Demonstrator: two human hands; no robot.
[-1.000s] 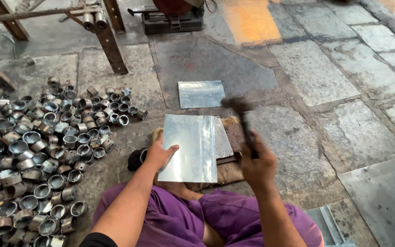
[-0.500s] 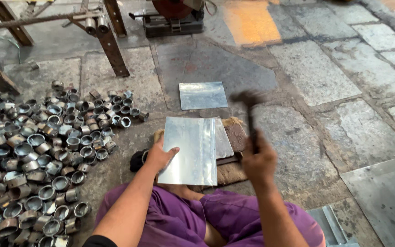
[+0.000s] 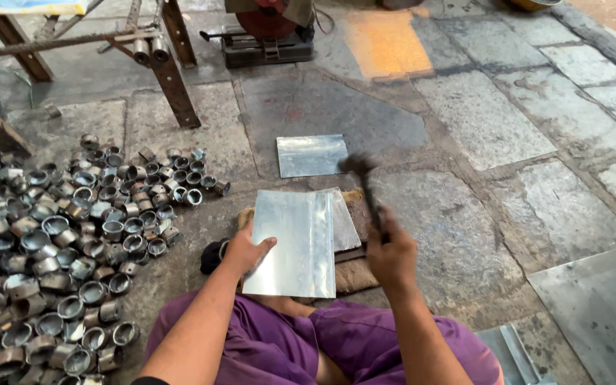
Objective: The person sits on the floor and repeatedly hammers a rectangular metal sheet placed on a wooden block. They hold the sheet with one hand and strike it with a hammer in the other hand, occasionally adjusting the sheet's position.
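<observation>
We sit on the stone floor, purple-clad legs folded. Our left hand lies flat, fingers spread, on the left edge of a shiny metal sheet that rests just ahead of our knees. Our right hand is clamped around the handle of a hammer, its blurred head raised beyond the sheet's far right corner. A 2nd sheet edge pokes out from beneath, over a wooden block. Another small sheet lies apart, farther out. Short metal rings crowd the floor at left; the slabs to the right lie open.
</observation>
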